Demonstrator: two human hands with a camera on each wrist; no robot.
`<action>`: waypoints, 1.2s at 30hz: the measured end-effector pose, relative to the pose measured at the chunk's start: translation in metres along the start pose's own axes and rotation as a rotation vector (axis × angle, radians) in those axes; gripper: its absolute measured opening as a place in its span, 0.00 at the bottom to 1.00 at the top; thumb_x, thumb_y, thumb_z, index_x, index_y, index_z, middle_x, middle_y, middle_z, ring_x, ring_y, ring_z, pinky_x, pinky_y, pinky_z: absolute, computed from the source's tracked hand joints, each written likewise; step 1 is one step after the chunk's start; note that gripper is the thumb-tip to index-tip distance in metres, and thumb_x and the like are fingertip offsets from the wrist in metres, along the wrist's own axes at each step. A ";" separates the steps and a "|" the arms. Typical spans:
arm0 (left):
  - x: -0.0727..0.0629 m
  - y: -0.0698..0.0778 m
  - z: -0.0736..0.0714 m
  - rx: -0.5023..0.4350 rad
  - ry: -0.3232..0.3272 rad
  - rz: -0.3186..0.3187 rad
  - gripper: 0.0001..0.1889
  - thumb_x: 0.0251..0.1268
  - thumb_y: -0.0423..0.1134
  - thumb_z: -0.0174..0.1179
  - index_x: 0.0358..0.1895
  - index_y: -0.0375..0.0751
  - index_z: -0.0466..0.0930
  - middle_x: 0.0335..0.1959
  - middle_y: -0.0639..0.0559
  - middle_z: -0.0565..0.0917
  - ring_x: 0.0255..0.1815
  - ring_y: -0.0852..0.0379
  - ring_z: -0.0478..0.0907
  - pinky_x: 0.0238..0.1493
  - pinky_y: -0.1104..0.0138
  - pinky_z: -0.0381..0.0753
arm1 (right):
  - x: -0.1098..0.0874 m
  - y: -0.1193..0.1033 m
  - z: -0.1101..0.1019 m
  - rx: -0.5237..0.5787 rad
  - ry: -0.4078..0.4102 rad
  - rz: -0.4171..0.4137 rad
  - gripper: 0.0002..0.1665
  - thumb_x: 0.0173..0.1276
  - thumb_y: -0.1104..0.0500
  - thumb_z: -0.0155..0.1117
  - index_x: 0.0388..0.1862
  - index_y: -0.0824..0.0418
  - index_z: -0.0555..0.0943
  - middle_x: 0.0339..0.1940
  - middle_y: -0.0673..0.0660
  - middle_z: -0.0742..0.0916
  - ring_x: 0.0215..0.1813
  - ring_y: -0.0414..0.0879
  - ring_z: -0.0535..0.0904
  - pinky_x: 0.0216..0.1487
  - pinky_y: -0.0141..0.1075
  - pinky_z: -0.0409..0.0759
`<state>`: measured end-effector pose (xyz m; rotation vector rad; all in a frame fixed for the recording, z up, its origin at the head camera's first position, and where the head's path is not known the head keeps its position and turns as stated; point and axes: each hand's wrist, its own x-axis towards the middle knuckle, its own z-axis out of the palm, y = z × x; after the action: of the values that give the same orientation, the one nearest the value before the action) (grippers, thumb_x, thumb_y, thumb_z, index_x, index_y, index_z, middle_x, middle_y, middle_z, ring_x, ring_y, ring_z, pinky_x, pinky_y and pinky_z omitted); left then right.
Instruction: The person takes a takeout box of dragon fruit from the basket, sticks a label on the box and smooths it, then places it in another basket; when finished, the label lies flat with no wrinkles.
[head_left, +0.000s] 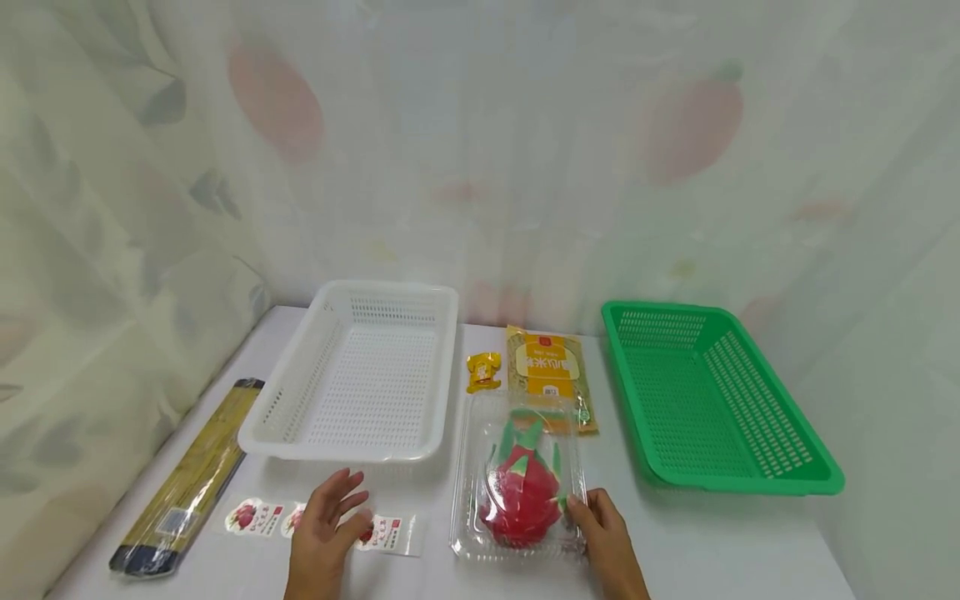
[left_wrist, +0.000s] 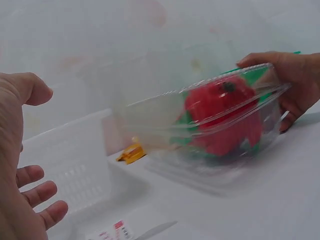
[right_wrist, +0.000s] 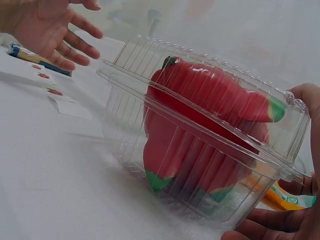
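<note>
A clear plastic clamshell box (head_left: pixel 468 500) with a red dragon fruit (head_left: pixel 521 500) inside is near the front middle of the table. My right hand (head_left: pixel 611 537) grips its right side, thumb above and fingers lower, as the right wrist view shows. In that view the box's lid (right_wrist: pixel 132 57) lies over the base, and the fruit's green tips show through the plastic. My left hand (head_left: pixel 322 529) hovers with spread, loosely bent fingers and holds nothing. Beneath it lies a strip of dragon fruit stickers (head_left: pixel 397 533), partly hidden by the hand.
A white basket (head_left: pixel 438 400) stands at the back left, a green basket (head_left: pixel 780 483) at the right. Between them lie a small yellow wrapped packet (head_left: pixel 483 372) and a yellow food bag (head_left: pixel 551 362), partly behind the box. A long wrapped bundle (head_left: pixel 191 467) lies at the left edge.
</note>
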<state>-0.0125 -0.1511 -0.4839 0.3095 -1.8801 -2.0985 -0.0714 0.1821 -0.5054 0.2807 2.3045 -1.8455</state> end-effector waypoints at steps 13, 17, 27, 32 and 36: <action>0.014 0.004 -0.035 -0.045 0.302 0.085 0.29 0.59 0.16 0.58 0.63 0.38 0.67 0.56 0.43 0.74 0.53 0.51 0.73 0.46 0.76 0.75 | -0.001 0.001 -0.001 -0.022 0.009 -0.031 0.20 0.73 0.47 0.56 0.40 0.64 0.69 0.26 0.54 0.73 0.28 0.46 0.67 0.26 0.36 0.67; 0.017 0.002 -0.043 -0.036 0.369 0.092 0.30 0.59 0.17 0.58 0.65 0.37 0.66 0.56 0.44 0.73 0.54 0.52 0.71 0.44 0.78 0.74 | -0.001 0.001 -0.001 -0.014 0.001 -0.034 0.20 0.73 0.47 0.55 0.40 0.65 0.69 0.26 0.54 0.74 0.28 0.45 0.66 0.26 0.35 0.67; 0.024 -0.005 -0.063 -0.126 0.547 0.157 0.31 0.53 0.14 0.61 0.62 0.33 0.71 0.52 0.46 0.77 0.50 0.54 0.73 0.48 0.78 0.72 | 0.002 0.006 -0.002 -0.022 -0.002 -0.008 0.19 0.74 0.47 0.54 0.40 0.64 0.69 0.26 0.54 0.72 0.27 0.46 0.66 0.25 0.35 0.66; 0.027 -0.010 -0.076 -0.066 0.646 0.159 0.32 0.49 0.15 0.65 0.61 0.32 0.74 0.50 0.51 0.79 0.50 0.56 0.72 0.43 0.81 0.73 | 0.002 0.006 -0.003 -0.039 -0.003 0.007 0.19 0.74 0.46 0.53 0.40 0.63 0.69 0.26 0.53 0.72 0.27 0.46 0.66 0.25 0.36 0.66; 0.028 -0.014 -0.085 -0.013 0.710 0.144 0.32 0.47 0.19 0.69 0.61 0.33 0.75 0.49 0.54 0.79 0.51 0.58 0.71 0.40 0.82 0.71 | 0.002 0.006 -0.004 -0.042 -0.001 -0.009 0.19 0.74 0.47 0.54 0.39 0.63 0.69 0.25 0.53 0.71 0.26 0.46 0.65 0.24 0.35 0.66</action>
<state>-0.0089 -0.2387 -0.5070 0.7707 -1.4088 -1.6016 -0.0722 0.1871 -0.5110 0.2632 2.3450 -1.7980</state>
